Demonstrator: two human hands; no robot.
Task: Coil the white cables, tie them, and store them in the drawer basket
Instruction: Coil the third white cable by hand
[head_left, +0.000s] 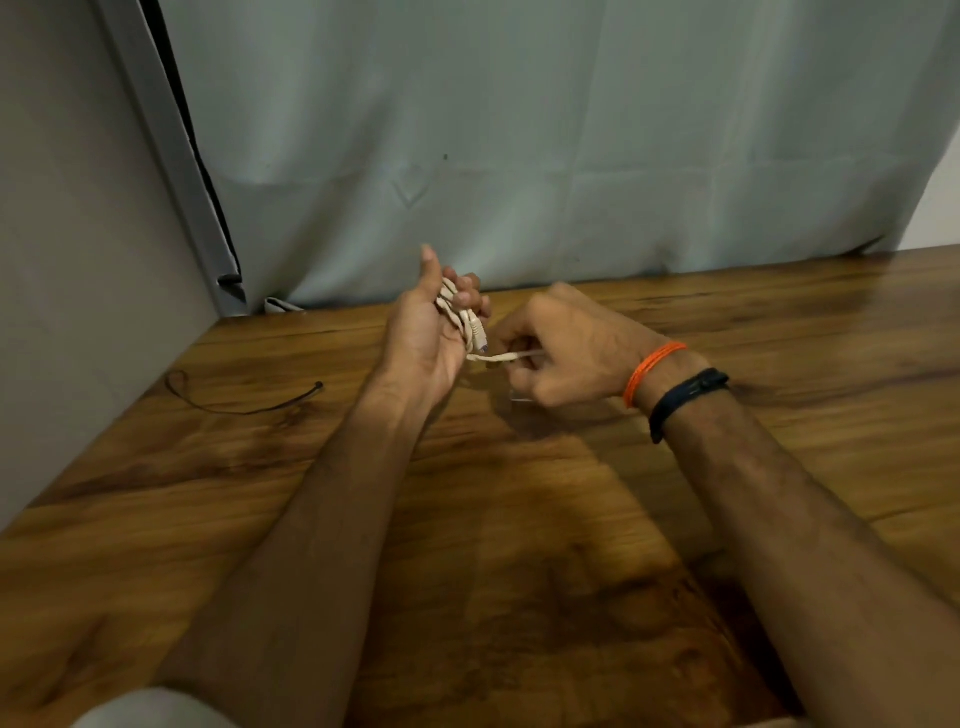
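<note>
A white cable (457, 306) is coiled in loops around the fingers of my left hand (431, 332), which is held palm up above the wooden table (519, 519). A white plug (478, 335) hangs from the coil. My right hand (561, 353) pinches the loose end of the same white cable (498, 357) just right of the coil, pulled out sideways and taut. The drawer basket is not in view.
A thin black tie (234, 402) lies loose on the table at the left. A grey-green curtain (519, 156) hangs behind the table and a grey wall (78, 260) stands at the left. Orange and black bands sit on my right wrist.
</note>
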